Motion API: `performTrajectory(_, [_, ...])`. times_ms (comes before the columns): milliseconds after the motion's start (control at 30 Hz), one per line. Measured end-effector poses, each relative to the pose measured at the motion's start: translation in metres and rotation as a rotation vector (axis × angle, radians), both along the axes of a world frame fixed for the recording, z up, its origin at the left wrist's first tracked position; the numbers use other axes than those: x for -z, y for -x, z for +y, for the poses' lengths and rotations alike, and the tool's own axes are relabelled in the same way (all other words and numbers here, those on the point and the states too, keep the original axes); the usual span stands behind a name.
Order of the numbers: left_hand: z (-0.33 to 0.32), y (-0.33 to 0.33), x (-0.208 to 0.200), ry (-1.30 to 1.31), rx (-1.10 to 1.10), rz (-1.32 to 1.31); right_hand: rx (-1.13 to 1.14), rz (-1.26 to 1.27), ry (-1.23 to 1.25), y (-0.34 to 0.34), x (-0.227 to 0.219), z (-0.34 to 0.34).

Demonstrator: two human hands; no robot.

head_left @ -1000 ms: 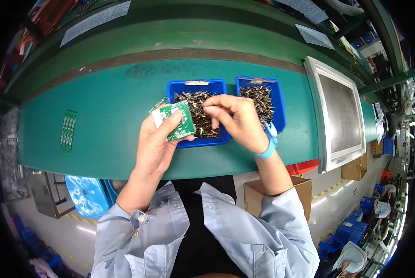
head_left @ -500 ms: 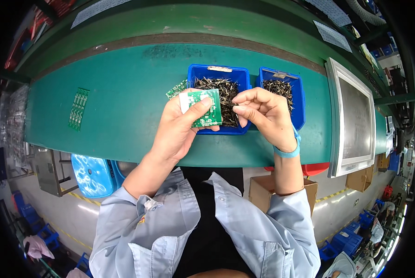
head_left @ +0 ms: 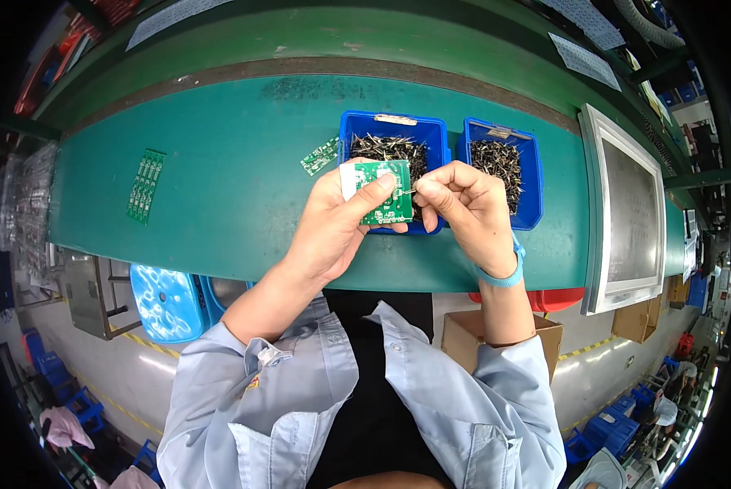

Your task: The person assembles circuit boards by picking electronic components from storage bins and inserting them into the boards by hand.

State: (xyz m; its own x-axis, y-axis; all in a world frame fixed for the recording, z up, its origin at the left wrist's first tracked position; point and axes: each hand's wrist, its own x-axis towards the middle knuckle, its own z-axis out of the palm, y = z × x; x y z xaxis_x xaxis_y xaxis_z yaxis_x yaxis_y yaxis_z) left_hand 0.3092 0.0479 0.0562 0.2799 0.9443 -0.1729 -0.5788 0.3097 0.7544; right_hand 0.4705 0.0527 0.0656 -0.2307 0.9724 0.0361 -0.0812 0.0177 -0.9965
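My left hand (head_left: 326,232) is closed on a green circuit board (head_left: 396,210), the thumb lying across its face and the fingers underneath. My right hand (head_left: 475,213) pinches a small component with thin wire leads (head_left: 409,192) by the board's right edge. The leads point left, toward the board; whether they touch it I cannot tell. The component's body is mostly hidden by my fingertips. Just beyond and beneath both hands stands a blue bin (head_left: 440,140), filled with small dark parts with silvery leads (head_left: 390,148).
A second blue bin (head_left: 535,183) of similar parts stands to the right. Green board panels lie behind my left hand (head_left: 320,155) and farther left (head_left: 146,186) on the green tabletop (head_left: 243,147). A silver-framed dark panel (head_left: 626,212) stands at the right end.
The gap between my hands has closed. My left hand has brought the board rightward, and the pinched component's leads now show at the board's right edge.
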Motion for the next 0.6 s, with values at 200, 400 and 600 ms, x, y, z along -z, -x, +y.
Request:
performTrajectory(200, [-0.002,0.0,0.002,-0.026,0.005,-0.018,0.068,0.066,-0.021,0.012,0.008,-0.006])
performTrajectory(400, [-0.002,-0.001,0.002,-0.045,-0.007,-0.016,0.112,0.08,-0.051,0.015,0.011,-0.011])
performTrajectory(600, [-0.003,-0.003,0.005,-0.105,-0.057,0.035,0.077,0.128,-0.031,0.017,0.013,-0.012])
